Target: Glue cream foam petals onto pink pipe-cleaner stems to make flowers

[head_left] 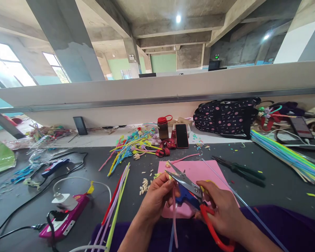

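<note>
My right hand [220, 206] grips scissors [190, 185] with red handles and open silver blades pointing up-left. My left hand [157, 196] is closed in a pinch on a pink pipe cleaner [174, 217] that hangs down toward my lap, just under the blades. Both hands hover over a pink foam sheet [199, 171] on the dark table. A blue tool [186, 199] lies under the scissors, partly hidden.
Loose pipe cleaners [115, 203] lie left of my hands, and a bundle of coloured sticks [291, 157] at right. Green pliers [241, 169], a magenta glue gun [65, 217] with cords, a red-capped bottle [163, 127], a phone [182, 135], finished pipe-cleaner flowers [136, 145], a dotted bag [225, 117].
</note>
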Demonstrator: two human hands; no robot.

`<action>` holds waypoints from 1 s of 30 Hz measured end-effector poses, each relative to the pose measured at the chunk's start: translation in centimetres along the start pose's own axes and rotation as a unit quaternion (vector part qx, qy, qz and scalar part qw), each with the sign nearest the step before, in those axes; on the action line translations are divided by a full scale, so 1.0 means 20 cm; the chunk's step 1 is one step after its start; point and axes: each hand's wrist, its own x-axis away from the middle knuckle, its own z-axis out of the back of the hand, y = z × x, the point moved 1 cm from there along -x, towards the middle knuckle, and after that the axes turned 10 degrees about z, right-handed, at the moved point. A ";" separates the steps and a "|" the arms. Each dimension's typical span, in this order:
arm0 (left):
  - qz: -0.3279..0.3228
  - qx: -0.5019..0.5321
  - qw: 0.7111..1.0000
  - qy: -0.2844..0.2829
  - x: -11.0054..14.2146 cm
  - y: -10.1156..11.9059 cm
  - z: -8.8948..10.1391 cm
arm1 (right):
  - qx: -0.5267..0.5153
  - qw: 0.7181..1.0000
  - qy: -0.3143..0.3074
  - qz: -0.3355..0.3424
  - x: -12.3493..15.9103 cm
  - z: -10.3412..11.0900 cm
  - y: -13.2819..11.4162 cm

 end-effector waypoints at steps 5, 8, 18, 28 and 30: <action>-0.006 -0.021 1.000 0.003 0.00 0.00 0.00 | 0.008 1.000 0.005 -0.002 0.00 0.00 0.00; -0.008 -0.020 1.000 0.002 0.00 0.00 0.00 | 0.005 1.000 0.008 0.000 0.00 0.00 0.00; -0.012 -0.029 0.999 0.015 0.00 0.01 -0.01 | -0.002 1.000 0.018 0.021 0.01 -0.01 0.01; -0.012 -0.031 0.999 0.013 0.00 0.00 0.00 | 0.001 0.999 0.014 0.036 0.04 -0.03 0.03; -0.011 -0.029 0.999 0.013 0.00 0.01 0.00 | 0.006 0.999 0.018 0.039 0.04 -0.03 0.03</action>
